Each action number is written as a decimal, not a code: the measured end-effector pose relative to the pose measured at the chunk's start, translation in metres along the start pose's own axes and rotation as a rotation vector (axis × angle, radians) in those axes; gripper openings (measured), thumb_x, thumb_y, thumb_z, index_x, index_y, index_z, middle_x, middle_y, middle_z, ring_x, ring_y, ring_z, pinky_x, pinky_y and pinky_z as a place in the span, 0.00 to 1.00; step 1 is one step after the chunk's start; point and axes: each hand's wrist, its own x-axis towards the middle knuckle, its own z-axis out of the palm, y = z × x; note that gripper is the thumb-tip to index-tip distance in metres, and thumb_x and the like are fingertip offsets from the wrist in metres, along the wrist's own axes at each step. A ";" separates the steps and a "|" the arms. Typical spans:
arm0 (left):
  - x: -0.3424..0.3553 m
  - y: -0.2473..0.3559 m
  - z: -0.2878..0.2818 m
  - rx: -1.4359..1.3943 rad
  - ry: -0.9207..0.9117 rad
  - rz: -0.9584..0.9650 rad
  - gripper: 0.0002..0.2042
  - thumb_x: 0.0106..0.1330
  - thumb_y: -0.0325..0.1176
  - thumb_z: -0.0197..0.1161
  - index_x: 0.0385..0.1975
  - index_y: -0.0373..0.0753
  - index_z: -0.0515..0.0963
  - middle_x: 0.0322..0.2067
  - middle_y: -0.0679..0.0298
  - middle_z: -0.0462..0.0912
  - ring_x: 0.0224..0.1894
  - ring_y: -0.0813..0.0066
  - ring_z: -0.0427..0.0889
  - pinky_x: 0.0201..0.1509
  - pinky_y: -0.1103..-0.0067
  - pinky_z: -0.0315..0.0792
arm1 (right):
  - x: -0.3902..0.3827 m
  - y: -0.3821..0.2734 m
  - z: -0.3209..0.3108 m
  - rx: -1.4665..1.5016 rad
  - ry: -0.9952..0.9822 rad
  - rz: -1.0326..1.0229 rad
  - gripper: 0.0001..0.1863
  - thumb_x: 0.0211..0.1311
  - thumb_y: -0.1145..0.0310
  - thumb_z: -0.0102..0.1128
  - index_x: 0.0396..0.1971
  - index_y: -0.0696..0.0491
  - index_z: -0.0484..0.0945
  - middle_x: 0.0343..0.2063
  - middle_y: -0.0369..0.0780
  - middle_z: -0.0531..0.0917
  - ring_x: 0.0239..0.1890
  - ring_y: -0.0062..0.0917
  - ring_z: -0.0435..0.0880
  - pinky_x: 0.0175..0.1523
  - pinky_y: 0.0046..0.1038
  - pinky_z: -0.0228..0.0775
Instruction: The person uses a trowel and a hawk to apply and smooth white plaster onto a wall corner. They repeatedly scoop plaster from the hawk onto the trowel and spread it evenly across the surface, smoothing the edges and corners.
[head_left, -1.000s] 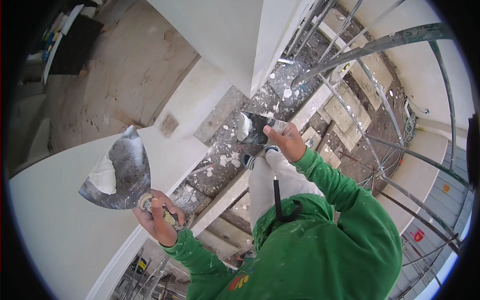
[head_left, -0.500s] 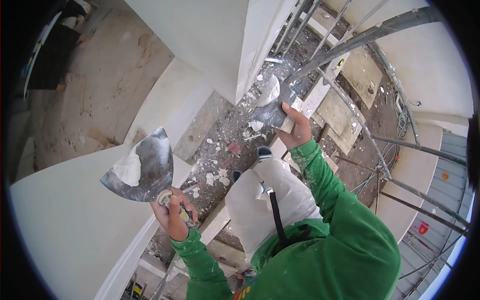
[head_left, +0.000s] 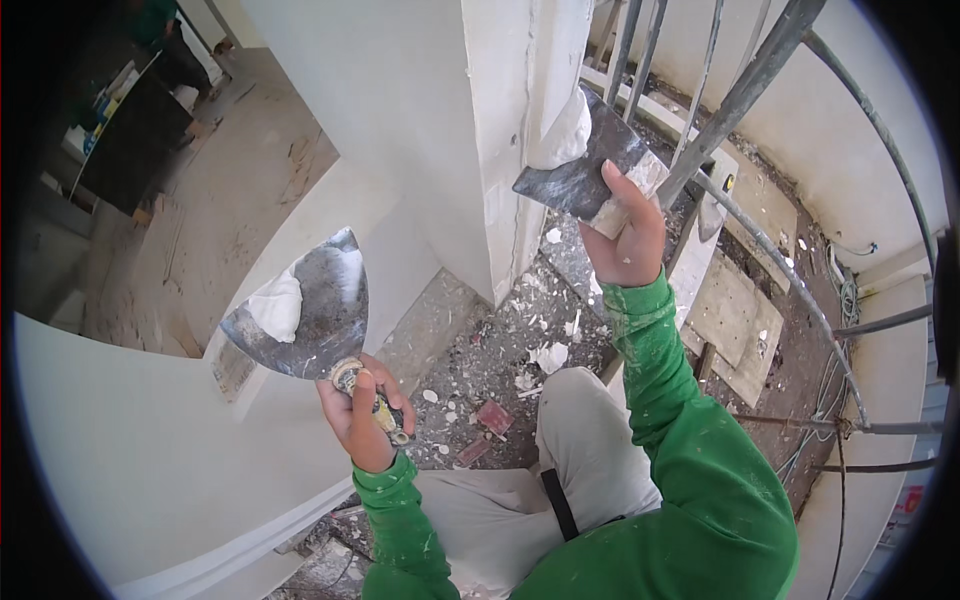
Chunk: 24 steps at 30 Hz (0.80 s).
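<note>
My left hand point(head_left: 360, 425) is wrapped round the handle of a wide putty knife point(head_left: 328, 300), its blade fanning up and away. A lump of white putty point(head_left: 277, 306) sits on the blade's left side. Higher up at the right, my right hand point(head_left: 636, 240) grips a flat rectangular metal scraper point(head_left: 610, 140) by its putty-crusted near edge, thumb on top. A thicker mound of white putty point(head_left: 568, 138) covers the scraper's far left corner, close in front of the white wall edge point(head_left: 495, 150). Whether it touches the wall I cannot tell.
Metal scaffold poles point(head_left: 745, 95) cross at the right, beside a plank point(head_left: 690, 265) with another scraper point(head_left: 713, 212) on it. Putty scraps and red fragments point(head_left: 493, 417) litter the ground. A low white wall point(head_left: 180, 440) runs along the left; a person point(head_left: 170, 40) is in the room beyond.
My right hand has lifted the scraper up and right, beside the wall edge. The left hand's putty knife shifts slightly right and lower. The view has shifted; my bent knees now show below.
</note>
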 end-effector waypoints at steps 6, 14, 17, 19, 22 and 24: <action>-0.015 -0.059 -0.023 -0.029 0.022 -0.040 0.08 0.70 0.30 0.52 0.38 0.37 0.60 0.28 0.60 0.69 0.17 0.78 0.69 0.10 0.82 0.66 | 0.020 -0.008 0.013 0.466 0.146 0.233 0.29 0.48 0.88 0.61 0.54 0.54 0.76 0.42 0.41 0.78 0.41 0.24 0.77 0.47 0.22 0.69; -0.030 -0.090 -0.036 -0.031 -0.012 -0.052 0.11 0.72 0.37 0.52 0.38 0.38 0.59 0.27 0.59 0.70 0.14 0.77 0.68 0.11 0.81 0.67 | 0.063 -0.066 0.018 0.725 0.264 0.292 0.06 0.62 0.71 0.61 0.35 0.57 0.79 0.25 0.28 0.71 0.28 0.14 0.67 0.32 0.20 0.59; -0.032 -0.093 -0.038 -0.031 -0.037 -0.049 0.12 0.73 0.39 0.51 0.39 0.38 0.59 0.26 0.59 0.69 0.15 0.77 0.69 0.12 0.81 0.67 | 0.070 -0.063 0.024 0.433 0.247 0.215 0.13 0.66 0.65 0.55 0.41 0.59 0.74 0.28 0.33 0.77 0.33 0.18 0.71 0.41 0.23 0.62; -0.031 -0.099 -0.039 -0.027 -0.025 -0.051 0.12 0.73 0.40 0.51 0.39 0.39 0.59 0.26 0.60 0.68 0.17 0.78 0.69 0.12 0.81 0.68 | 0.072 -0.069 0.028 0.360 0.236 0.173 0.15 0.67 0.67 0.53 0.47 0.62 0.74 0.34 0.39 0.79 0.39 0.25 0.75 0.48 0.26 0.65; -0.028 -0.106 -0.038 -0.056 -0.003 -0.043 0.12 0.73 0.39 0.51 0.41 0.39 0.59 0.27 0.61 0.68 0.18 0.78 0.70 0.12 0.81 0.68 | 0.077 -0.077 0.034 0.280 0.252 0.049 0.17 0.67 0.68 0.51 0.51 0.63 0.73 0.42 0.45 0.78 0.45 0.32 0.77 0.53 0.29 0.66; -0.026 -0.108 -0.039 -0.074 -0.043 -0.035 0.11 0.73 0.39 0.50 0.42 0.39 0.59 0.28 0.62 0.67 0.19 0.78 0.70 0.12 0.81 0.68 | 0.077 -0.072 0.040 0.251 0.251 0.028 0.18 0.68 0.68 0.50 0.51 0.64 0.73 0.45 0.46 0.76 0.47 0.34 0.76 0.53 0.30 0.66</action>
